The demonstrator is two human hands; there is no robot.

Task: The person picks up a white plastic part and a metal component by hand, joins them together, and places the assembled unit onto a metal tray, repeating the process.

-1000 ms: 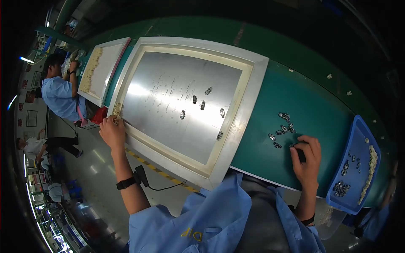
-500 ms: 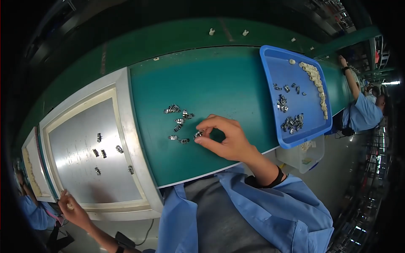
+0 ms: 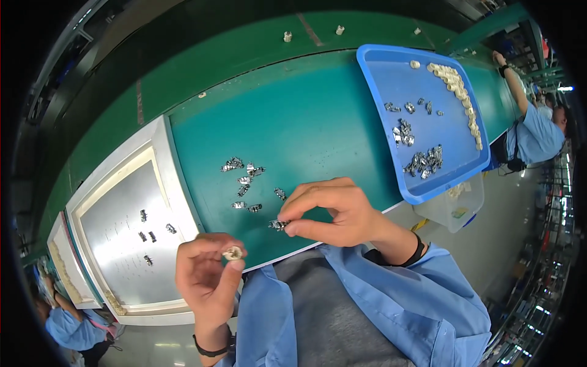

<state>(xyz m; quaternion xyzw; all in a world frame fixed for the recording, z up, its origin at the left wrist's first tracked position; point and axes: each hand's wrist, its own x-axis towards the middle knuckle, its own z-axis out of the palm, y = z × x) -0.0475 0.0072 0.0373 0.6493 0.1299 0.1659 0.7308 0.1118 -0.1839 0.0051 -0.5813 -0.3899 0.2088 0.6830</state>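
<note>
My left hand (image 3: 208,275) pinches a small round cream socket-like piece (image 3: 233,252) between thumb and fingers, its open end showing. To the right, my right hand (image 3: 336,214) is closed on a small shiny metal clip-like part (image 3: 278,225) at its fingertips, just above the green work surface (image 3: 275,116). One loose metal part (image 3: 280,194) lies beside the right fingers. Several similar metal parts (image 3: 244,180) are grouped on the surface to the left of that hand.
A blue tray (image 3: 379,122) at the right holds metal parts and rows of cream pieces (image 3: 455,85). At the left, a framed metal plate (image 3: 122,244) carries several metal parts. Cream pieces (image 3: 287,37) stand on the far green strip. A clear bin (image 3: 449,205) sits below the tray. Co-workers (image 3: 535,144) are at both sides.
My left hand has come from the framed plate's near edge to beside my right hand, with the cream piece. My right hand has shifted toward me; a metal part now lies beside it.
</note>
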